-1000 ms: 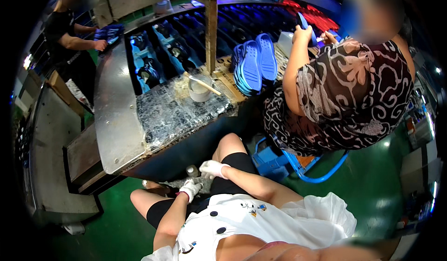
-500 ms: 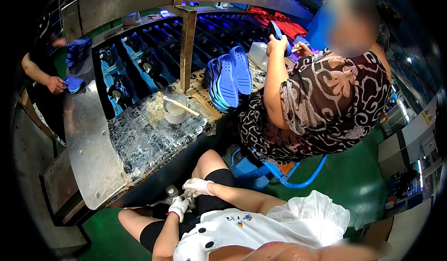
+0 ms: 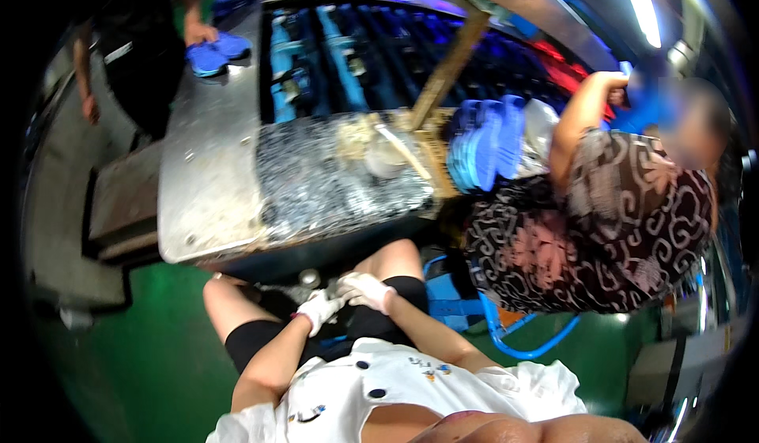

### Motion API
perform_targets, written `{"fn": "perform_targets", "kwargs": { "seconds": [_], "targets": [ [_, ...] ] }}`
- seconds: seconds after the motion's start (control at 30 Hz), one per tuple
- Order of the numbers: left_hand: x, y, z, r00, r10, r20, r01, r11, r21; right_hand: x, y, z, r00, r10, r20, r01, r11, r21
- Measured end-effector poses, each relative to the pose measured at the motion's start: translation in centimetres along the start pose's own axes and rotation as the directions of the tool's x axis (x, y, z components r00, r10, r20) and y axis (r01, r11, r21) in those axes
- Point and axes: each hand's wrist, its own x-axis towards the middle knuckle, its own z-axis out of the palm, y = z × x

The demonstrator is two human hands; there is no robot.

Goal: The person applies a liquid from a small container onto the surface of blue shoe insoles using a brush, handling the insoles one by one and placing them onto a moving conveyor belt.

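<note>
A small, pale, round container [image 3: 309,278] sits near the white-gloved left hand [image 3: 320,310], at its eleven o'clock. At two o'clock is the white-gloved right hand [image 3: 366,291]; neither grip can be told open or closed. Toward eleven o'clock lies the silver metal worktop [image 3: 209,166].

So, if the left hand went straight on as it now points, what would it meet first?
The left hand would probably meet the gloved right hand first, though depth is unclear.
</note>
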Motion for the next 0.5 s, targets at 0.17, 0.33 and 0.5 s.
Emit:
{"fn": "perform_targets", "kwargs": {
  "seconds": [0.17,0.33,0.5],
  "targets": [
    [-0.6,0.4,-0.2,0.993,0.006,0.116,-0.041,0.950,0.309,-0.3,-0.5,0.3,1.000,0.010,0.029,-0.008,0.998,-0.061],
    [-7.4,7.4,-0.3,0.853,0.243,0.462,-0.449,0.793,0.411,1.8,2.4,-1.9,0.987,-0.159,0.030,0.161,0.979,-0.124],
    [-9.8,13.5,-7.0,0.208,0.952,-0.223,-0.694,0.304,0.652,-1.4,-0.7,0.8,0.948,-0.277,-0.154,0.228,0.934,-0.276]
  ]
}}
